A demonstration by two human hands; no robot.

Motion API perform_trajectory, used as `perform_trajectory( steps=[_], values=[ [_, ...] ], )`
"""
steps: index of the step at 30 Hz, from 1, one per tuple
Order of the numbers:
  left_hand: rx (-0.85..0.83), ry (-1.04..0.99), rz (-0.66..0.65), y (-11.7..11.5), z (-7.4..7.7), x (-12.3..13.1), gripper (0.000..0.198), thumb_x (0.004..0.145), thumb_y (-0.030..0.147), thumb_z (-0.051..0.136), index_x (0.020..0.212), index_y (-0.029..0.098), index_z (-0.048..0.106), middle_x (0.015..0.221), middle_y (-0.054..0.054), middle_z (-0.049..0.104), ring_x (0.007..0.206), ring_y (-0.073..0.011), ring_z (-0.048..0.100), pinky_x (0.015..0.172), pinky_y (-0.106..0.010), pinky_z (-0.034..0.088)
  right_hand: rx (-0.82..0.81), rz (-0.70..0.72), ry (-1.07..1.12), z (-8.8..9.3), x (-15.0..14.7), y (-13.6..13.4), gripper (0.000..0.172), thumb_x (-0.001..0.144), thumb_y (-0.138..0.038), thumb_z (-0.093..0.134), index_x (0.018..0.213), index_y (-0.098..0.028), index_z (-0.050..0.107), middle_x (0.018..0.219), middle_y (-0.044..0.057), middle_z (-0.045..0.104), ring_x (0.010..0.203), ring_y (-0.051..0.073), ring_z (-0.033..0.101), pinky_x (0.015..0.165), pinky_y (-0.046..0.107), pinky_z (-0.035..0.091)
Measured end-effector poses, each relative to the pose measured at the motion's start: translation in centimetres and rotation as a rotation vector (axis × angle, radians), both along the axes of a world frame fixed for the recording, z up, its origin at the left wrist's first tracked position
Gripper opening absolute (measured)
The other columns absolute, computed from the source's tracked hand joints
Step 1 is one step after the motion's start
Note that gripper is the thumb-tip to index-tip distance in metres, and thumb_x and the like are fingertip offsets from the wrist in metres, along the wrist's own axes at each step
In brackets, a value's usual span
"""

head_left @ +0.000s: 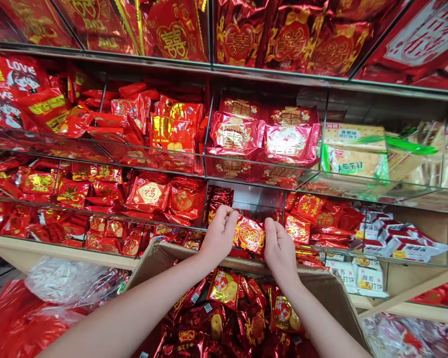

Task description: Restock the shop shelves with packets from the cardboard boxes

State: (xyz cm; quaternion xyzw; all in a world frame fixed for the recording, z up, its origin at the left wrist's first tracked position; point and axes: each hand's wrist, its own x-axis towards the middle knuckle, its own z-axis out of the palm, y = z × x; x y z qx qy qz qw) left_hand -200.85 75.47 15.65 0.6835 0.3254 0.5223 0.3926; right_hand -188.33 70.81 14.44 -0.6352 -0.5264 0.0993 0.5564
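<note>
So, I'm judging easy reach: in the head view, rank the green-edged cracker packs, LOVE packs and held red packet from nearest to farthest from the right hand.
1. Held red packet: gripped at its right end by the right hand.
2. Green-edged cracker packs: higher up, to the right.
3. LOVE packs: higher up, far left.

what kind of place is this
Probably a snack or sweet shop: tiers of divided shelves hold red wrapped packets sorted by kind, cracker packs sit at the right, and an open cardboard box holds more packets.
</note>
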Motion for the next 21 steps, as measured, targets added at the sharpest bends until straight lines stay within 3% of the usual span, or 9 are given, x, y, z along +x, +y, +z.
perform_trajectory(
  steps=[5, 11, 13, 15, 17, 19, 21],
  values=[
    [-0.01, 0.094, 0.067, 0.1, -0.3, 0.0, 0.02, 0.086, 0.038, 0.032, 0.078, 0.02, 0.039, 0.058, 0.006, 0.032, 0.053, -0.0097, 0.032, 0.052, -0.022, 0.027, 0.011, -0.026, -0.015, -0.1, 0.1, 0.1, 0.04, 0.084, -0.048, 0.031, 0.057, -0.019, 0.036, 0.052, -0.004, 0.034, 0.051, 0.01, 0.031, 0.051, 0.024, 0.025],
    [-0.008, 0.161, 0.153, -0.1, -0.3, 0.1, 0.019, 0.087, 0.035, 0.029, 0.078, 0.02, 0.038, 0.061, 0.005, 0.037, 0.057, -0.0105, 0.039, 0.056, -0.023, 0.032, -0.142, 0.424, 0.297, 0.3, 1.1, -0.3, 0.027, 0.074, -0.045, 0.053, 0.079, -0.018, 0.05, 0.065, -0.003, 0.051, 0.059, 0.01, 0.044, 0.056, 0.021, 0.038],
    [0.009, 0.225, 0.2, -0.9, -0.3, -0.2, 0.02, 0.087, 0.037, 0.028, 0.086, 0.02, 0.038, 0.063, 0.004, 0.043, 0.058, -0.0116, 0.045, 0.056, -0.024, 0.034, -0.16, 0.464, 0.402, 0.5, 1.8, -0.3, 0.029, 0.069, -0.042, 0.06, 0.083, -0.018, 0.052, 0.072, -0.001, 0.057, 0.065, 0.011, 0.05, 0.062, 0.022, 0.042],
    [0.101, 0.384, 0.204, -1.9, -0.3, -0.5, 0.023, 0.086, 0.038, 0.029, 0.094, 0.019, 0.038, 0.064, 0.003, 0.048, 0.058, -0.0133, 0.049, 0.054, -0.024, 0.036, -0.098, 0.383, 0.488, 0.8, 2.6, 0.4, 0.031, 0.067, -0.041, 0.062, 0.086, -0.019, 0.051, 0.077, 0.0, 0.059, 0.07, 0.013, 0.053, 0.067, 0.026, 0.043],
    [0.301, 0.632, 0.113, -2.8, -0.3, -0.7, 0.024, 0.085, 0.038, 0.032, 0.092, 0.019, 0.044, 0.067, 0.0, 0.054, 0.06, -0.0153, 0.053, 0.053, -0.025, 0.037, -0.041, 0.292, 0.499, 1.1, 3.2, 1.5, 0.035, 0.064, -0.04, 0.065, 0.088, -0.02, 0.05, 0.082, 0.001, 0.06, 0.073, 0.014, 0.055, 0.07, 0.028, 0.045],
    [0.516, 0.855, -0.006, -3.2, -0.4, -0.8, 0.025, 0.083, 0.037, 0.034, 0.08, 0.019, 0.051, 0.07, -0.002, 0.058, 0.063, -0.0167, 0.056, 0.053, -0.026, 0.04, -0.066, 0.311, 0.424, 1.1, 3.2, 3.0, 0.038, 0.062, -0.038, 0.067, 0.09, -0.02, 0.05, 0.085, 0.002, 0.06, 0.076, 0.015, 0.056, 0.072, 0.029, 0.045],
    [0.627, 0.961, -0.047, -3.1, -0.6, -0.8, 0.028, 0.083, 0.036, 0.035, 0.073, 0.019, 0.054, 0.07, -0.002, 0.059, 0.063, -0.017, 0.057, 0.053, -0.027, 0.042, -0.149, 0.401, 0.295, 1.0, 2.4, 4.6, 0.034, 0.062, -0.036, 0.066, 0.087, -0.018, 0.051, 0.084, 0.002, 0.06, 0.075, 0.015, 0.056, 0.071, 0.029, 0.045]
  ],
)
